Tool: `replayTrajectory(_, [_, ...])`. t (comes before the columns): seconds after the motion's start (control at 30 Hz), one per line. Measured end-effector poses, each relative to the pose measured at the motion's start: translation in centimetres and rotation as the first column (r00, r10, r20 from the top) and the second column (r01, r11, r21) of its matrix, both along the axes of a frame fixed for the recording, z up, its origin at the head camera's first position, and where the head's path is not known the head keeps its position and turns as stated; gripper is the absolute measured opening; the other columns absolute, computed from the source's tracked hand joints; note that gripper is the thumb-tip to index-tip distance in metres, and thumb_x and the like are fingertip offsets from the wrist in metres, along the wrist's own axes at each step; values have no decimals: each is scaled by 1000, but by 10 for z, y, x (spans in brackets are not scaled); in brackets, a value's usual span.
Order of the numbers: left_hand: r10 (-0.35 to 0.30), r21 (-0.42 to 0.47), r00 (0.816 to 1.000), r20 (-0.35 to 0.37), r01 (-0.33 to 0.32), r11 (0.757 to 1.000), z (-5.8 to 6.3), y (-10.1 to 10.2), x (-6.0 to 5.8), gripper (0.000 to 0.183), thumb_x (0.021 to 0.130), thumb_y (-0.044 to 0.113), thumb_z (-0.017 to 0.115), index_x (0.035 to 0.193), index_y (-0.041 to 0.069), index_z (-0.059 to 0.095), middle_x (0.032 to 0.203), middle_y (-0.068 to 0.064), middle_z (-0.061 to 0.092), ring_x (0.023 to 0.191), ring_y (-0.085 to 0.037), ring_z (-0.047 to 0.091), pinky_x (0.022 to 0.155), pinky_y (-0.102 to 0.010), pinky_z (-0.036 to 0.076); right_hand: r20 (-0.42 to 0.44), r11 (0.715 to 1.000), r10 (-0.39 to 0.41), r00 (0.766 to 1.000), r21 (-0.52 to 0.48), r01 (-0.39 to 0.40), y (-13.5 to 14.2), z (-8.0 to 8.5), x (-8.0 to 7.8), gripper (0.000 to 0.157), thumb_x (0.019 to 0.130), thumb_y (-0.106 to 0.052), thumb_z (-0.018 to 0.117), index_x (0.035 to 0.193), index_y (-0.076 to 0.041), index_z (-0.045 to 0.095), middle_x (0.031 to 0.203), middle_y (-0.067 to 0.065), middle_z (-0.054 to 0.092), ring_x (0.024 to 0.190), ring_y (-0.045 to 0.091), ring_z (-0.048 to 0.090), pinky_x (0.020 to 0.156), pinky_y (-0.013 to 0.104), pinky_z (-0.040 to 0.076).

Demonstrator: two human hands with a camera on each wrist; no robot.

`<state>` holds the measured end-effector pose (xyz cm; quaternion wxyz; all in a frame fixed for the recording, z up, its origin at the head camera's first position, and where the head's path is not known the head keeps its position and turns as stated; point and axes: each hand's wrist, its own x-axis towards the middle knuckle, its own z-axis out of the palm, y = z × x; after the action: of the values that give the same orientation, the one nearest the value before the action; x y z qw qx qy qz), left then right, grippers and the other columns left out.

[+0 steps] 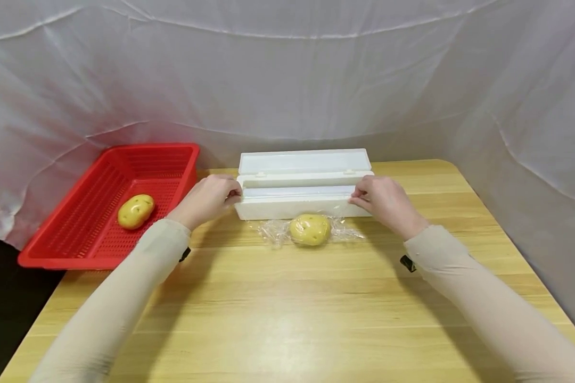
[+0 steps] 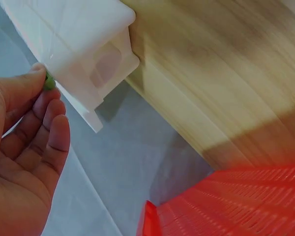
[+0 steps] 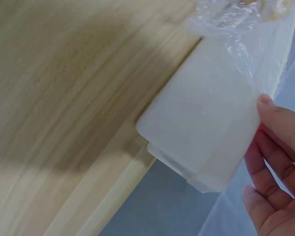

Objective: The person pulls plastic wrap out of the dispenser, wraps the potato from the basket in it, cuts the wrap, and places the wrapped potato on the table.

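A long white cling film box (image 1: 306, 208) stands at the back of the table with its lid raised, a roll of film (image 1: 299, 192) inside. At its left end my left hand (image 1: 214, 192) pinches the film's edge between thumb and fingers; a small green piece (image 2: 49, 82) shows at those fingertips. My right hand (image 1: 380, 198) pinches clear cling film (image 3: 243, 61) at the right end, where creases run from the thumb along the box. Before the box lies a potato (image 1: 310, 230) in crumpled cling film, its twisted ends spread to both sides.
A red plastic basket (image 1: 72, 263) stands at the left, over the table's edge, with an unwrapped potato (image 1: 136, 211) in it. Pale cloth (image 1: 287, 80) hangs behind the table. Bare wood (image 1: 278, 308) lies between my forearms.
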<state>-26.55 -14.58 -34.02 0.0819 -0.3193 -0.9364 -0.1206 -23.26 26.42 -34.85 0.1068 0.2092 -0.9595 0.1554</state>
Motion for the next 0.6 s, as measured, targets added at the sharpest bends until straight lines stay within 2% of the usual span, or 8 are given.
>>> replayTrajectory(0.33, [107,77,993,40,-109,991,-6,-1,10,6,96,4,76,102,5,77,98,-12,73,89,-28,66,87,-44,61,-28,1000,-16,999,-6,16,-4,-1,-2,14,96,-18,83,90,-6,79,90,9,76,77,26,70,76,49,59])
replayTrajectory(0.6, [217,166,971,98,-231,959,-6,-5,19,10,97,3,75,106,1,77,98,-16,79,90,-31,75,86,-48,62,-67,1000,-16,998,-3,15,-2,0,1,14,95,-17,83,88,-6,79,89,10,76,77,27,71,75,50,58])
